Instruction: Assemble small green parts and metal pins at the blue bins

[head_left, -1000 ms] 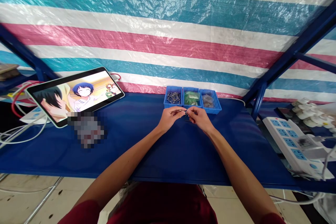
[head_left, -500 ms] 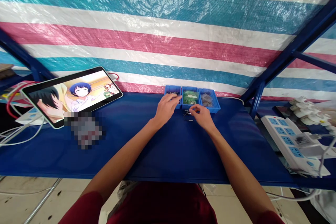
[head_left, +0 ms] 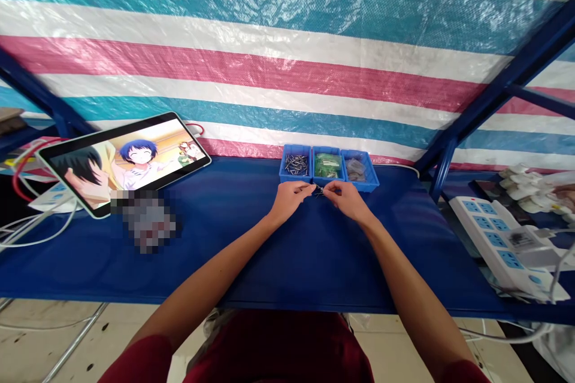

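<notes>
My left hand (head_left: 291,200) is closed in a pinch at the front of the left blue bin (head_left: 295,178), which holds many small shiny metal pieces like screws (head_left: 296,164). Facing it, my right hand (head_left: 348,199) also pinches, its fingertips a short way from the left ones. Between the two hands show a few thin metal pieces (head_left: 319,190); which of them my fingers grip is too small to tell. Just behind the hands, the middle blue bin (head_left: 329,181) contains a green plastic bag (head_left: 327,164). Small greyish clear pieces (head_left: 356,169) fill part of the right blue bin (head_left: 371,181).
A tablet (head_left: 130,161) playing a cartoon leans at the left of the blue tabletop (head_left: 215,227), with cables (head_left: 40,233) beside it. A blurred-out object (head_left: 150,221) lies before it. To the right are a power strip (head_left: 494,239) and blue frame posts (head_left: 444,167). A striped tarp (head_left: 287,72) hangs behind.
My left hand has come back from over the left bin towards my right hand, and its fingers have closed. My right hand has stayed in nearly the same place, still pinching.
</notes>
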Available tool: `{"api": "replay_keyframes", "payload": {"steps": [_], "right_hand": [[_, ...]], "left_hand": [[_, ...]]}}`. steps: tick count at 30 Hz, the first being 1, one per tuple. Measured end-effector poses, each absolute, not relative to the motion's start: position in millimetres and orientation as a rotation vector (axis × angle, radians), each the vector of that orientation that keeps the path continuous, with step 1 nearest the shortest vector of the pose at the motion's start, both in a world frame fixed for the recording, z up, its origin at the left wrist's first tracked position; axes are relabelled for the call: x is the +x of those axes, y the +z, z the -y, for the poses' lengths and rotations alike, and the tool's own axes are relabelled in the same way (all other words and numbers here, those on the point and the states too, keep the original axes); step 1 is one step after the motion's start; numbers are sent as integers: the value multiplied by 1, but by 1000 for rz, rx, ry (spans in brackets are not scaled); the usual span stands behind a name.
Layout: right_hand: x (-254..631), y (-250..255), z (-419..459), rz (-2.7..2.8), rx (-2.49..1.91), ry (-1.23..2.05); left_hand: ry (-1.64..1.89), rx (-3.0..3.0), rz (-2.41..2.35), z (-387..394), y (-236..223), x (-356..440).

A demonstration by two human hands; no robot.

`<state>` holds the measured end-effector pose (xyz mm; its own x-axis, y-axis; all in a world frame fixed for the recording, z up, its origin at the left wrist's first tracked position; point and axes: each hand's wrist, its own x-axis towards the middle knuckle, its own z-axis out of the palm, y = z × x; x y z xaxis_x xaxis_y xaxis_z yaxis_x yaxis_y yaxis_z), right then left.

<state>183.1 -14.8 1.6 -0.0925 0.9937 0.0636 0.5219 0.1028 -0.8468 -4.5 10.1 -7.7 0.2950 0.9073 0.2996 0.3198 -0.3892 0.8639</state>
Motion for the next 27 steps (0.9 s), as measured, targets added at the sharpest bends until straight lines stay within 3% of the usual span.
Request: {"api": "replay_keyframes", "payload": {"steps": [5,12,22,27], "right_hand": [[176,10,19,1560,-1364,1059],[175,6,19,1528,-1430,1056],[178,1,15,1381,-1463,1016],[179,0,14,1377,-1454,1023]], "left_hand": [[1154,1687,-1032,-6,-13,5],[1223,1687,-999,-4,-11,4],[1094,2500,-925,-7,-11,-12],[1170,2180,-907,-6,-14,-6]]}}
